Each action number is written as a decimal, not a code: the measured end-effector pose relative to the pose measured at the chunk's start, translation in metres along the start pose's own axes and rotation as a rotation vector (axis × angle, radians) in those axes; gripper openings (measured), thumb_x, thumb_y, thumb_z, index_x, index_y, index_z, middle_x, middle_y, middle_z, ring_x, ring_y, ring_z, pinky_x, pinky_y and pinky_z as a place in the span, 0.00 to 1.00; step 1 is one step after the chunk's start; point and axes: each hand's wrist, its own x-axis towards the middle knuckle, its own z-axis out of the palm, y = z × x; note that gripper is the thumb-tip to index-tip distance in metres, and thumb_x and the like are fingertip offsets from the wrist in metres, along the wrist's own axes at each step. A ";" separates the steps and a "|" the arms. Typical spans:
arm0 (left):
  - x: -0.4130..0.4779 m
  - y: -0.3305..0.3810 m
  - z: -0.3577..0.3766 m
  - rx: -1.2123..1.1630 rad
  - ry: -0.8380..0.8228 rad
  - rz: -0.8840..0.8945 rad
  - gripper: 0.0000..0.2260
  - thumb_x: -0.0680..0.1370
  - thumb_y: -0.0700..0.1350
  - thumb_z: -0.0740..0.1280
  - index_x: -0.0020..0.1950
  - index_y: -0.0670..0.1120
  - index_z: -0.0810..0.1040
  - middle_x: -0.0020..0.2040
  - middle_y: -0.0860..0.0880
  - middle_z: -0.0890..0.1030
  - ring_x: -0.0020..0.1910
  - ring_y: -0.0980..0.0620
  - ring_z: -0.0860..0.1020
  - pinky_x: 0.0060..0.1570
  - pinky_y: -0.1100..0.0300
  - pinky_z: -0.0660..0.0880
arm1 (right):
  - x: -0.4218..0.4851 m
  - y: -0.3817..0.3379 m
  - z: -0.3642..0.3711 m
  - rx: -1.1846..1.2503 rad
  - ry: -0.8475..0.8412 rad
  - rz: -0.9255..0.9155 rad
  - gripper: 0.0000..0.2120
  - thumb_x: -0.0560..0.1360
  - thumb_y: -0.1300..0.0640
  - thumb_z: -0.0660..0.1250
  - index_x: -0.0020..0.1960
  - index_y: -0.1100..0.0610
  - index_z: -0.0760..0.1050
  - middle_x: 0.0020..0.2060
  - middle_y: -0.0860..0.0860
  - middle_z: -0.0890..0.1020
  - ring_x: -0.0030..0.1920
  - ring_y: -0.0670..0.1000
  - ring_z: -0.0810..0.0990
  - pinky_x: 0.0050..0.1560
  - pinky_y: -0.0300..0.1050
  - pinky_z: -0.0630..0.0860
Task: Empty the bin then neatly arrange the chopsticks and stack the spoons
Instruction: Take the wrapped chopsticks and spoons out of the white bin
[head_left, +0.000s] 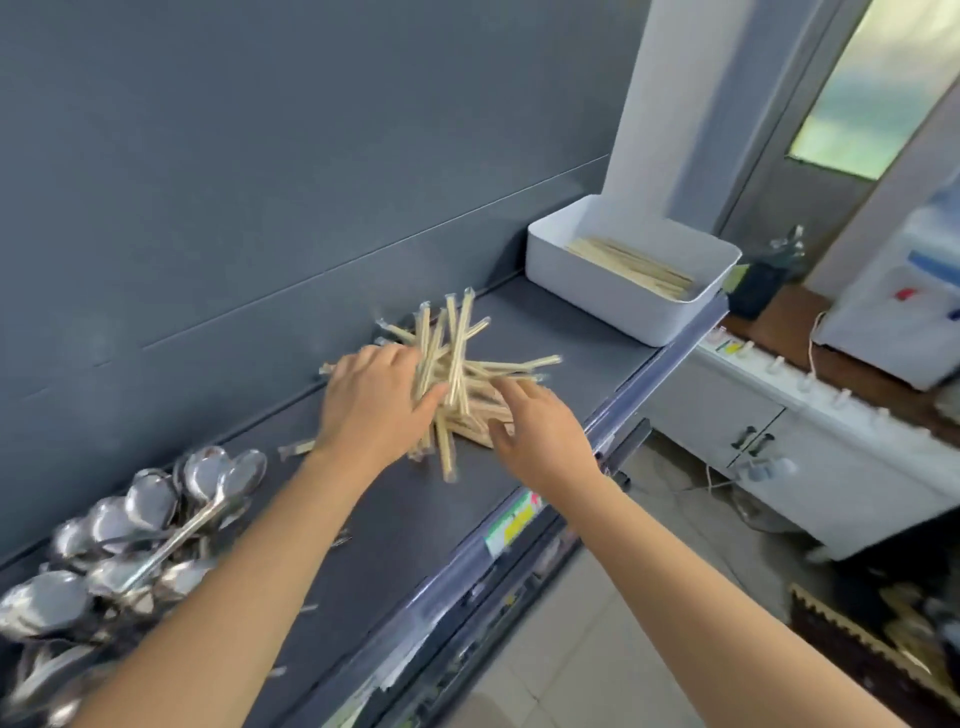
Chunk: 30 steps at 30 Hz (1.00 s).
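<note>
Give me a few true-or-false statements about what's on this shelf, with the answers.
1. The white bin is completely empty. False: some chopsticks lie in it.
2. The left hand grips a bunch from the chopstick pile. True.
3. The spoons stand in a neat stack. False: they lie in a jumbled heap.
4. The spoons are at the left of the shelf and the bin is at its right end. True.
5. The right hand holds a spoon. False: it touches the chopstick pile.
</note>
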 end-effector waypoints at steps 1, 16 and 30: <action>0.015 0.025 0.006 0.001 0.006 0.017 0.21 0.78 0.58 0.62 0.63 0.45 0.75 0.62 0.46 0.78 0.63 0.44 0.72 0.62 0.50 0.65 | 0.005 0.024 -0.015 -0.022 0.011 0.009 0.22 0.77 0.57 0.61 0.70 0.56 0.66 0.62 0.56 0.75 0.60 0.60 0.72 0.59 0.52 0.70; 0.221 0.268 0.088 -0.146 -0.118 0.010 0.23 0.77 0.61 0.62 0.65 0.47 0.73 0.65 0.48 0.74 0.63 0.47 0.71 0.58 0.51 0.70 | 0.109 0.278 -0.156 -0.066 0.023 0.040 0.19 0.78 0.54 0.62 0.68 0.55 0.68 0.63 0.53 0.75 0.62 0.56 0.72 0.58 0.51 0.72; 0.361 0.278 0.195 -0.182 -0.472 -0.611 0.37 0.76 0.54 0.68 0.75 0.37 0.54 0.73 0.38 0.60 0.71 0.39 0.61 0.66 0.51 0.65 | 0.278 0.372 -0.121 0.112 -0.469 0.008 0.27 0.77 0.53 0.66 0.73 0.57 0.63 0.64 0.54 0.75 0.62 0.54 0.74 0.59 0.44 0.69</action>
